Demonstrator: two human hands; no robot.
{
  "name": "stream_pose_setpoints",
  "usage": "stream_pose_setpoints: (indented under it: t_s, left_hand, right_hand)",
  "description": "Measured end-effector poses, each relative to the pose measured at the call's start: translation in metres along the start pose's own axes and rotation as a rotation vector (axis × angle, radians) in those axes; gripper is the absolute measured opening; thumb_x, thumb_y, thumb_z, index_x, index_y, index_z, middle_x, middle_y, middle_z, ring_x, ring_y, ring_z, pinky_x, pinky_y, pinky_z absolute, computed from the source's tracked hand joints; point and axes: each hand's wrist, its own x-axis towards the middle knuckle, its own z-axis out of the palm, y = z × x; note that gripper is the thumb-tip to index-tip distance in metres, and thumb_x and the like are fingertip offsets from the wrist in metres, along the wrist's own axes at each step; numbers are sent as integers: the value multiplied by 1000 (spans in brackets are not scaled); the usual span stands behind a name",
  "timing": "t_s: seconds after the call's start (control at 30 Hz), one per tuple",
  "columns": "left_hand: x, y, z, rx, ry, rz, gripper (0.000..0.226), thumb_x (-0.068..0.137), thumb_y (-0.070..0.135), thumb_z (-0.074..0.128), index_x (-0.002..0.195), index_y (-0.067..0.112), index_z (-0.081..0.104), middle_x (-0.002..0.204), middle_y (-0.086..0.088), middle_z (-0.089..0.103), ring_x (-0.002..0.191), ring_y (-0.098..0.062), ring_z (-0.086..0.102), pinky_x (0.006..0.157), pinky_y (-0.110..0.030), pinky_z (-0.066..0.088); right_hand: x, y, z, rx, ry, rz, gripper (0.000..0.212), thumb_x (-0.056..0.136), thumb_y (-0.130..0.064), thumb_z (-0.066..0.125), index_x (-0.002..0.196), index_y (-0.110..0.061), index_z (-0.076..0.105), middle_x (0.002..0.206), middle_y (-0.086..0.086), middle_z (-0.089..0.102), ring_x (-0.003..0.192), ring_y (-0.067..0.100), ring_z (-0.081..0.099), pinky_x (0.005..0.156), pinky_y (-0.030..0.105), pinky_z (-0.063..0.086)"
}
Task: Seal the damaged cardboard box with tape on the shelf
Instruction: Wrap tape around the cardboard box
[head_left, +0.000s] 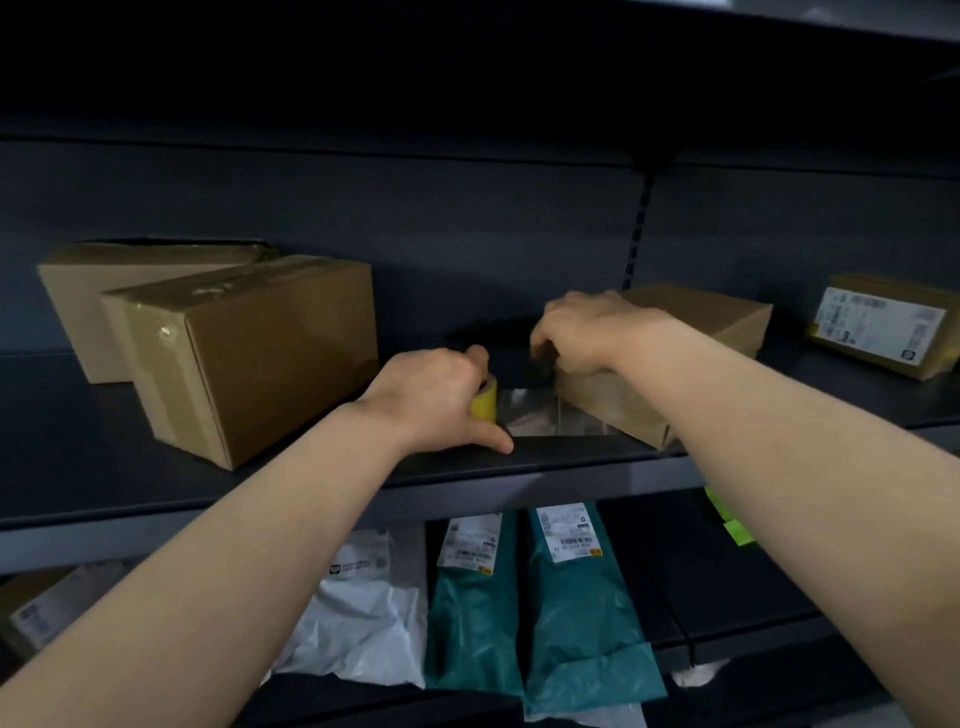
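Here, at centre frame, the left hand (431, 402) grips a yellow tape roll (484, 404); a clear strip (540, 415) stretches right to the cardboard box (618, 410), centre right at the front edge of the shelf (545, 480); the right hand (587, 332) curls over its left end; sealing looks begun, not finished; a larger box (260, 358) crowds the left.

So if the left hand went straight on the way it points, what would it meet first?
Probably the right hand, which grips the small brown cardboard box; the left hand holds a yellow tape roll. Depth unclear.
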Motion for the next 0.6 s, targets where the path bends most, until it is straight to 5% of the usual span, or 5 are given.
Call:
stream_pose_setpoints:
  t_s: [0.13,0.27,0.47,0.6]
  left_hand:
    - [2,-2,-1,-10,6,-12,80,68,77,65,118,18,49,110,-3,66,99,-23,62,65,-32,44]
    - [5,1,-2,16,-4,-7,78,68,77,66,115,17,50,107,-2,65,96,-22,62,63,-31,42]
    - [11,4,-2,9,-6,-15,78,68,76,67,116,17,51,107,-2,65,96,-21,62,68,-34,51]
    - [13,7,-2,11,-9,-17,77,68,76,67,115,18,51,107,-2,65,96,-21,62,65,-32,47]
  right_hand:
    - [1,9,2,144,28,-61,18,85,-16,66,83,-33,73,107,-9,47,109,20,47,93,41,45]
    - [-4,18,-1,156,-8,-54,17,87,-20,63,77,-32,71,122,-6,49,108,19,55,90,41,53]
    - [-16,22,-2,141,-52,-86,21,88,-29,60,69,-29,68,156,-9,25,145,14,18,112,35,29]
    - [-20,19,-1,166,-62,-42,43,93,-47,54,65,-21,74,154,-9,29,140,15,30,111,36,31]
